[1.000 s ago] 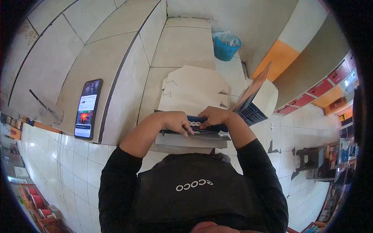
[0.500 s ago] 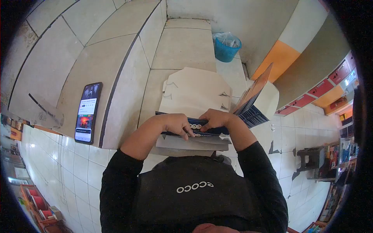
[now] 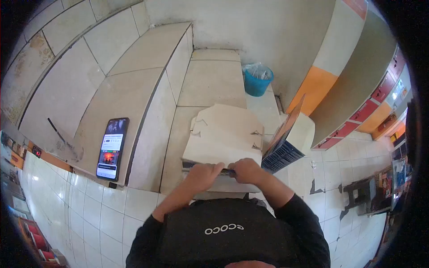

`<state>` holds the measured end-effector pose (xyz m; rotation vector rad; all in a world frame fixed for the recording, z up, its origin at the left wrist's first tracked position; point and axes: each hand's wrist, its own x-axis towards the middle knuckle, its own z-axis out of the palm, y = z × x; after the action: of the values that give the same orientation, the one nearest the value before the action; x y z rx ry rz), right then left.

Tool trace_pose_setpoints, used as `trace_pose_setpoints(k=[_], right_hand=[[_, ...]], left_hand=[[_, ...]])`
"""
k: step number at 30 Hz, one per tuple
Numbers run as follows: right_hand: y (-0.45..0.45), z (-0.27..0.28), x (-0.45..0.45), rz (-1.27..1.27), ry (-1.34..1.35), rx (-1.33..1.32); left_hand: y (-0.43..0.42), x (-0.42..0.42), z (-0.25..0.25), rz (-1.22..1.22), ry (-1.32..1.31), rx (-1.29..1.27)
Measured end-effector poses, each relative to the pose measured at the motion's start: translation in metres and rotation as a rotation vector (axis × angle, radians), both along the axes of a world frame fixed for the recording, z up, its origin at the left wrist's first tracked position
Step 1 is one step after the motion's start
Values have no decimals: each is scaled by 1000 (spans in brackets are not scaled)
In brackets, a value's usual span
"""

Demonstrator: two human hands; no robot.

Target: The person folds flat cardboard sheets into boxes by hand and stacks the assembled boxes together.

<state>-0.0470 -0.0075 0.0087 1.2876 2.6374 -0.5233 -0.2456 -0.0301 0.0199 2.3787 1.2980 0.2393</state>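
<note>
A flat pale cardboard piece (image 3: 225, 134) with cut slots and tabs lies on the tiled bench in front of me. At its near edge my left hand (image 3: 204, 175) is closed on the dark-printed front edge of the cardboard. Close beside it, my right hand (image 3: 246, 171) grips the same edge, fingers curled over it. The two hands almost touch, and most fingertips are hidden. To the right, several folded cardboard pieces (image 3: 282, 154) with dark blue print stand upright.
A lit phone (image 3: 112, 149) rests on the raised tiled ledge (image 3: 129, 96) at left. Behind the cardboard is a blue bucket (image 3: 258, 81) with a plastic bag. A dark stool (image 3: 357, 195) stands on the floor at right, near red lockers (image 3: 364, 110).
The view has tilted upward. Both hands have shifted from the opened blue-printed fold to its closed-up edge, thumbs now close together, and the printed face is mostly hidden.
</note>
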Motion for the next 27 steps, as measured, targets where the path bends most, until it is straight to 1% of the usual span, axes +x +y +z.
trace_pose_setpoints(k=[1,2,4,5,6,8,9,11,12,14,15,16,18,21,25,27], right_hand=[[-3,-10,-1,-10,12,19],[-10,-8,0,-56,75,54],[-22,6,6,-140,204,119],[-29,23,12,-191,292,156],[-36,37,20,-242,355,252],[-50,58,37,-339,488,446],[-58,70,45,-411,665,392],[-72,85,61,-549,1016,273],[-74,80,67,-547,1229,225],[-76,54,78,-527,1650,109],[-80,37,86,-608,1702,14],[-84,19,91,-632,1653,-35],[-87,-13,98,-672,1549,-130],[-91,-39,83,-719,1698,-220],[-90,-47,94,-558,1782,-234],[-85,-41,103,-437,1794,-267]], left_hand=[[-11,-7,-4,28,-161,224],[-19,-16,-7,54,-325,452],[-37,-45,-1,167,-495,844],[-45,-58,3,272,-553,929],[-52,-68,4,381,-611,1013],[-53,-84,-10,490,-808,816],[-51,-88,-12,537,-905,716],[-47,-86,-7,525,-974,537],[-44,-83,-3,515,-1005,443],[-35,-75,8,451,-1069,347],[-32,-73,13,418,-1099,298],[-26,-75,7,404,-1118,250],[3,-83,-20,376,-1156,159],[28,-83,-34,363,-1219,-6],[57,-85,-35,285,-1233,-98],[66,-79,-21,239,-1230,-100]])
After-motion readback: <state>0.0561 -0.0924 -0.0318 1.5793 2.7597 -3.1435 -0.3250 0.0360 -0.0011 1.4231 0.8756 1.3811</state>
